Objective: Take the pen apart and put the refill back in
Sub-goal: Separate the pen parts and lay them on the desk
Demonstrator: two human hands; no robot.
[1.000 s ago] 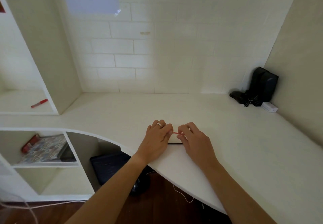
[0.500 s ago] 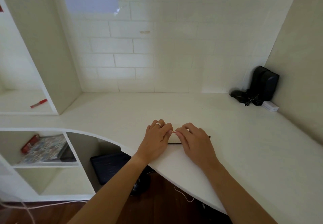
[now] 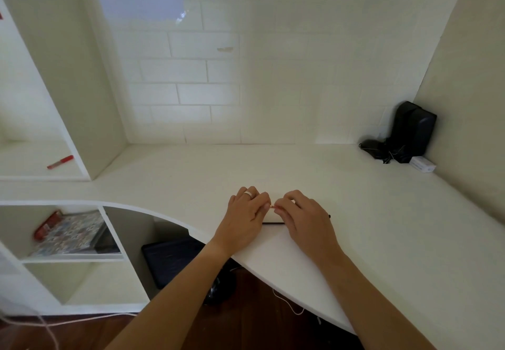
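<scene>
My left hand (image 3: 246, 213) and my right hand (image 3: 306, 218) rest on the white desk (image 3: 382, 226), fingertips nearly touching. Between them only a tiny orange stub of the refill (image 3: 271, 206) shows, pinched by my left fingers. My right hand is closed around the pen barrel, mostly hidden; its dark end (image 3: 329, 216) pokes out past the hand on the right. A thin black pen part (image 3: 273, 223) lies flat on the desk just below the fingertips.
A black device (image 3: 410, 131) with cables and a small white box (image 3: 422, 164) sit in the back right corner. A red marker (image 3: 60, 162) lies on the left shelf. A book (image 3: 71, 233) fills a lower cubby; a dark bag (image 3: 172, 262) sits under the desk.
The visible orange length of refill between my hands has shrunk to a stub as the fingertips came together. The barrel's dark end now shows beyond my right hand.
</scene>
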